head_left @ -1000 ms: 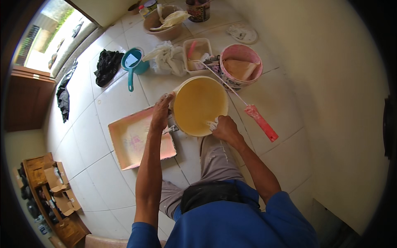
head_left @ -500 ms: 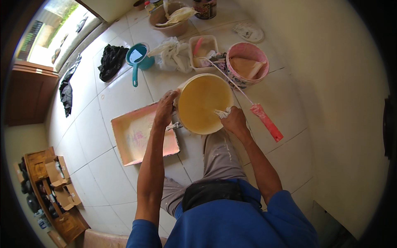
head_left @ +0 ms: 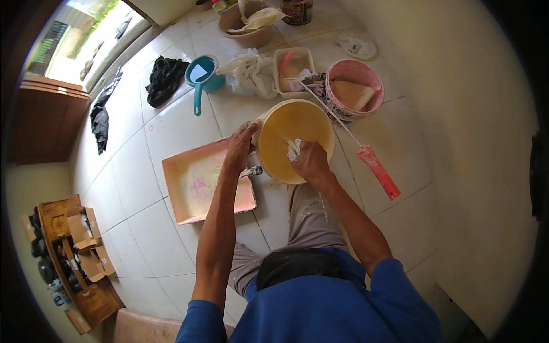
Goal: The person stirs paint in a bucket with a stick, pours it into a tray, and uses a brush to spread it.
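- Far out at my 8 o'clock from the bucket, I see a wooden cabinet (head_left: pixel 96 306) with cardboard boxes (head_left: pixel 82 228) in it
- At 10 o'clock lies a heap of black cloth (head_left: pixel 164 83), and to its right a teal dipper (head_left: pixel 210 81), handle pointing to 6
- At 8 o'clock sits a shallow, paint-stained tray (head_left: pixel 189 194)
- My view shows the left hand (head_left: pixel 242 146) at the bucket's 9 o'clock, fingers partly curled, holding its side
- The yellowish bucket (head_left: pixel 297 117) is at centre, mouth turned up toward me
- Inside that mouth, the right hand (head_left: pixel 311 161) is closed around a bunched white cloth (head_left: pixel 294 150); I cannot tell if the cloth touches the wall
- Between 1 and 2 o'clock stands a pink-rimmed pail (head_left: pixel 353 70)
- At 4 o'clock I have a red roller handle (head_left: pixel 379 173)
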`<state>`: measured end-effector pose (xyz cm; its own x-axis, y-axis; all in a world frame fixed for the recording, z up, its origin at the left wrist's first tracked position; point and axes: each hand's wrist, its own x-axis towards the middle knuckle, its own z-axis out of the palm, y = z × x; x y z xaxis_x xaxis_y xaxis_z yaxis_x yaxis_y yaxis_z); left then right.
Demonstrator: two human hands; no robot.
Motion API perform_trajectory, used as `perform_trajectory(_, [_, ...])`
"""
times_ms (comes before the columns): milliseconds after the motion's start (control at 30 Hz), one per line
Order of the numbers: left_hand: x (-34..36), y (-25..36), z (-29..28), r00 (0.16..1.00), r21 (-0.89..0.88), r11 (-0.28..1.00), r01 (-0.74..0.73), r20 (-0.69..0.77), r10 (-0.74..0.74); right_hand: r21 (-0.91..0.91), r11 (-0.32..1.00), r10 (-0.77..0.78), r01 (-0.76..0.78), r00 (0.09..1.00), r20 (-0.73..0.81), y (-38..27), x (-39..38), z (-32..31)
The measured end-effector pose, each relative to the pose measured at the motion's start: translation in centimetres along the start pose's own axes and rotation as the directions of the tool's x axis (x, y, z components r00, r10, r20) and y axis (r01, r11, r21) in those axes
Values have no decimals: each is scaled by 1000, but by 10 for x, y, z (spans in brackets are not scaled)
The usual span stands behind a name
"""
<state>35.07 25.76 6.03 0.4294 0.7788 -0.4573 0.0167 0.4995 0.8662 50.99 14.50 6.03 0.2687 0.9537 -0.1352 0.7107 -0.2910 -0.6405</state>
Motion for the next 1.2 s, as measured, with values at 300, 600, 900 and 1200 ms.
perform_trajectory(300, [-4, -9, -32, 999, -62, 997, 35, 32, -33, -127, 991, 59, -36, 982, 181, 8, -41, -16])
perform_trajectory(600, [-19, 4, -27, 1000, -76, 997, 11, -22, -13, -275, 956, 84, -99, 994, -67, -1, -5, -26])
perform_trajectory(900, [-34, 11, -49, 999, -63, 997, 45, 28, -43, -268, 952, 134, -145, 989, -59, -35, -15, -12])
perform_trajectory(1200, [-75, 41, -76, 998, -45, 999, 7, 63, -4, -293, 923, 211, -248, 965, -154, -85, -64, -13])
